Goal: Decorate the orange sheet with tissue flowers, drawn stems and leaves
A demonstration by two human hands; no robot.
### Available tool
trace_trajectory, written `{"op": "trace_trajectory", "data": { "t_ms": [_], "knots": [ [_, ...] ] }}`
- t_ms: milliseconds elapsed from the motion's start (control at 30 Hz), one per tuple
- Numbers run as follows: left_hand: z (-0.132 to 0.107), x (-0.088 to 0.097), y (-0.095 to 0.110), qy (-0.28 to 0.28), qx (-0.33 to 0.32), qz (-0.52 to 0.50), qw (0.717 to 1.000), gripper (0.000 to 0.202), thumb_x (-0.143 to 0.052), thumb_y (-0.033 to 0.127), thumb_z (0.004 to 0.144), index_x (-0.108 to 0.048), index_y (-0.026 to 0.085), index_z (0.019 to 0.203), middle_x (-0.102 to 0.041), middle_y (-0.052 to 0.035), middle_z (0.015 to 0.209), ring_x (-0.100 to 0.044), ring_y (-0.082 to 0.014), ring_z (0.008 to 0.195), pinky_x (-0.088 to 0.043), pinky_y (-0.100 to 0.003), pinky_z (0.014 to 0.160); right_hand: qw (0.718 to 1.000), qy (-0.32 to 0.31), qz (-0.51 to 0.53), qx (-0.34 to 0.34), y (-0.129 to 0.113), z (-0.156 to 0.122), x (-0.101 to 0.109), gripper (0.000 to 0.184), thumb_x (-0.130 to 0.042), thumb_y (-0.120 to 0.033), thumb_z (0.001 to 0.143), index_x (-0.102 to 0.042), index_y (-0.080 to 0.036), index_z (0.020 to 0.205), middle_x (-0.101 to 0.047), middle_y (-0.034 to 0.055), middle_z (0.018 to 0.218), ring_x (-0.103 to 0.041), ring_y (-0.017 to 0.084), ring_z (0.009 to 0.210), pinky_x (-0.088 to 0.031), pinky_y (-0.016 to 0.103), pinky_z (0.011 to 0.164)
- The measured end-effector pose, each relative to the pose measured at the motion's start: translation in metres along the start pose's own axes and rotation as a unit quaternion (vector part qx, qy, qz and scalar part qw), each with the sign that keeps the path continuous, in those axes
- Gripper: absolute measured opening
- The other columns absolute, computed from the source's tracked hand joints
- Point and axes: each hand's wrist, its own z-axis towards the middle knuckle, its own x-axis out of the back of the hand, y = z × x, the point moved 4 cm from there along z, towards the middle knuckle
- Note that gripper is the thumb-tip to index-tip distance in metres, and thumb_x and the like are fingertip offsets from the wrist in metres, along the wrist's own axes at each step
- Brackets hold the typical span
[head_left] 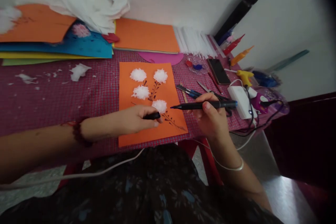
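Note:
In my right hand (214, 119) is a dark marker pen (190, 106), uncapped, its tip pointing left over the paper's right edge. My left hand (133, 119) is closed around a black pen cap (152, 116) and rests over the lower part of an orange sheet (128, 136). Several fluffy white cotton tufts (141, 92) sit on this sheet as flower heads. Dark drawn stems with small leaves (155, 89) run between and below them. My left fingers hide part of the drawing near the lowest tuft (159, 106).
Right of the sheet lie a cutter knife (191, 92), scissors (210, 90), a phone (218, 71), a yellow glue gun (245, 77) and a white power strip (240, 101) with cables. Behind are coloured sheets (147, 35), white sticks (194, 40) and white cloth (89, 3). Cotton scraps (79, 71) lie left.

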Motion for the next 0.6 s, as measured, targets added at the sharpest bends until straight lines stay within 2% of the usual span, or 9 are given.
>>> {"op": "trace_trajectory", "data": {
  "t_ms": [200,333,433,533,600],
  "knots": [
    [-0.035,-0.022,0.023,-0.024,0.080,-0.054,0.995,0.029,-0.056,0.042,0.091,-0.066,0.015,0.093,-0.062,-0.0013,0.081,-0.053,-0.0127,0.068,-0.041,-0.023,0.061,0.997,-0.074,-0.018,-0.012,-0.007,-0.025,-0.019,0.022,-0.078,-0.042,0.081,-0.067,-0.023,0.086,-0.053,-0.0058,0.057,-0.045,0.009,0.046,-0.034,0.023,0.042],
    [-0.052,-0.033,0.045,-0.027,0.084,-0.033,0.996,0.029,-0.054,0.041,0.093,-0.067,0.015,0.095,-0.063,-0.0016,0.081,-0.054,-0.0132,0.069,-0.042,-0.023,0.062,0.991,-0.132,-0.012,-0.001,-0.010,-0.039,-0.024,0.020,-0.075,-0.038,0.085,-0.066,-0.022,0.092,-0.054,-0.0058,0.060,-0.045,0.009,0.048,-0.034,0.022,0.044],
    [-0.058,-0.036,0.051,-0.018,0.073,0.011,0.997,0.030,-0.052,0.041,0.094,-0.068,0.016,0.098,-0.066,-0.0016,0.084,-0.057,-0.0141,0.071,-0.044,-0.024,0.064,0.988,-0.152,-0.003,-0.008,-0.012,-0.047,-0.029,0.021,-0.075,-0.039,0.085,-0.065,-0.021,0.093,-0.054,-0.0060,0.061,-0.045,0.008,0.049,-0.033,0.021,0.045],
    [-0.064,-0.037,0.049,0.027,0.045,0.063,0.997,0.032,-0.050,0.042,0.094,-0.069,0.018,0.105,-0.071,-0.0037,0.094,-0.063,-0.0180,0.081,-0.049,-0.026,0.071,0.984,-0.170,0.026,-0.052,-0.004,-0.061,-0.042,0.026,-0.077,-0.042,0.083,-0.064,-0.022,0.094,-0.057,-0.0058,0.062,-0.049,0.008,0.051,-0.036,0.020,0.049],
    [-0.072,-0.037,0.044,0.106,0.008,0.096,0.990,0.034,-0.047,0.042,0.094,-0.070,0.019,0.104,-0.073,-0.0055,0.100,-0.066,-0.0209,0.090,-0.052,-0.029,0.079,0.978,-0.174,0.071,-0.085,0.010,-0.074,-0.056,0.030,-0.077,-0.045,0.081,-0.064,-0.022,0.095,-0.061,-0.0052,0.062,-0.053,0.008,0.052,-0.040,0.021,0.052]
  ]
}}
